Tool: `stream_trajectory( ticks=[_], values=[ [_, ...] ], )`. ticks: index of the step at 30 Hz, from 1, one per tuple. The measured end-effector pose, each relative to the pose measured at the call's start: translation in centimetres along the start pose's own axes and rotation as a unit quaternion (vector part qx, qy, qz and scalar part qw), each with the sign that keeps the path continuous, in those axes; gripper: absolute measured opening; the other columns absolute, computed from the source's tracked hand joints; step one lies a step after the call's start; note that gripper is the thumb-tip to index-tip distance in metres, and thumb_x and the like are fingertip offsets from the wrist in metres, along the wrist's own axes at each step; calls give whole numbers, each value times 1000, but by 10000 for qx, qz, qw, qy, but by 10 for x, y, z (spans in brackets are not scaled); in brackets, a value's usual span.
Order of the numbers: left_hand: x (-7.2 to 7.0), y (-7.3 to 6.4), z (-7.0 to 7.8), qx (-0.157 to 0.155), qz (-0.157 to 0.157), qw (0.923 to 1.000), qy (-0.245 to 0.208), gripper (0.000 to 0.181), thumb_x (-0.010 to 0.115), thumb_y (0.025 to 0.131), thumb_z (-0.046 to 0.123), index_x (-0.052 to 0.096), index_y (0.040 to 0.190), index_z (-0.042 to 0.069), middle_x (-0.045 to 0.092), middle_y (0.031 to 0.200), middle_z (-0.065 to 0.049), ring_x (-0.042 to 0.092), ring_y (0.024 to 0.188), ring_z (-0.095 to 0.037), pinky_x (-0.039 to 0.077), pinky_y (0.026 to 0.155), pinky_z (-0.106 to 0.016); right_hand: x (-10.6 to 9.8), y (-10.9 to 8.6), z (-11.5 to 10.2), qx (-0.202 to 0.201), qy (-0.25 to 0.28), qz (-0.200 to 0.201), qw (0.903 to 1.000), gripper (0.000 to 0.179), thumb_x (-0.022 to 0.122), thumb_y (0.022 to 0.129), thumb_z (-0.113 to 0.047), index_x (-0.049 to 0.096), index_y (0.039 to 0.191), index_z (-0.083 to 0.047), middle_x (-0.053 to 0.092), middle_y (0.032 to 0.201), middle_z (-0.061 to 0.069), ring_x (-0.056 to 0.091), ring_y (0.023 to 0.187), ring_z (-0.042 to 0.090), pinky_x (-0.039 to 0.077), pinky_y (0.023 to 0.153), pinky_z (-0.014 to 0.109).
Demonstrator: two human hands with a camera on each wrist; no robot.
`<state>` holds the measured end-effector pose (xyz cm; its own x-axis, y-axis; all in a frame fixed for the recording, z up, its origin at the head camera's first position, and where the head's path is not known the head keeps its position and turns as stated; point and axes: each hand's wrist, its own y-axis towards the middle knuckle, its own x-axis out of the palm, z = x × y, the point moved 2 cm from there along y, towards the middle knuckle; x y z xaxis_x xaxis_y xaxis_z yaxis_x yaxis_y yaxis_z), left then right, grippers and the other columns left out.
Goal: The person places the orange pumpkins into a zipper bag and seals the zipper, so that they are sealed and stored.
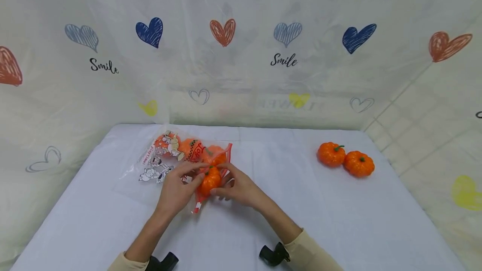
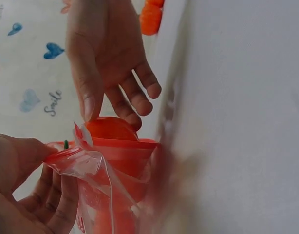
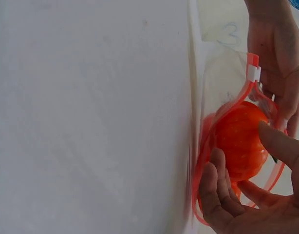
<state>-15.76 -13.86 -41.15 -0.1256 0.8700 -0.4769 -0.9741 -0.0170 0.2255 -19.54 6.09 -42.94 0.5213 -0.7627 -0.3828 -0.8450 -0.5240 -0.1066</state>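
Note:
A small orange toy pumpkin sits in the mouth of a clear zip bag with printed cartoon figures. My right hand holds this pumpkin, its thumb on the skin and curled fingers around the lower side, as the right wrist view shows. With thumb and forefinger, my left hand pinches the red zip edge of the bag. The white slider sits at one end of the parted zip. Several more orange pumpkins lie inside the bag, behind the print.
Two more toy pumpkins, one beside the other, lie at the back right of the white-covered table. Behind the table hangs a pale curtain with printed hearts.

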Motion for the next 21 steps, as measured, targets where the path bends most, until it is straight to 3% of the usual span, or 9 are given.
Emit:
stream_trajectory(
  ticks=[6, 15, 21],
  values=[
    [2, 1, -2, 77, 113, 9997, -222, 27, 75, 95, 10, 79, 120, 22, 73, 110, -3, 64, 96, -18, 55, 77, -17, -1, 1, 2, -355, 36, -62, 9993, 60, 76, 94, -11, 49, 148, -6, 72, 103, 20, 73, 80, 31, 62, 68, 41],
    [9, 0, -8, -6, 206, 9981, -585, 26, 74, 96, 13, 79, 120, 22, 73, 111, -4, 63, 101, -19, 55, 75, -17, 1, 11, 1, -388, -386, 509, 9972, 46, 79, 92, -10, 61, 134, -10, 74, 104, 14, 69, 77, 19, 58, 62, 25],
    [10, 4, -12, -184, 221, 9972, -695, 25, 73, 98, 16, 79, 121, 24, 72, 114, -3, 62, 103, -19, 56, 79, -15, -4, 15, 3, -338, -317, 562, 9973, 43, 80, 91, -9, 62, 130, -8, 76, 101, 16, 73, 78, 29, 60, 61, 33]
  ],
)
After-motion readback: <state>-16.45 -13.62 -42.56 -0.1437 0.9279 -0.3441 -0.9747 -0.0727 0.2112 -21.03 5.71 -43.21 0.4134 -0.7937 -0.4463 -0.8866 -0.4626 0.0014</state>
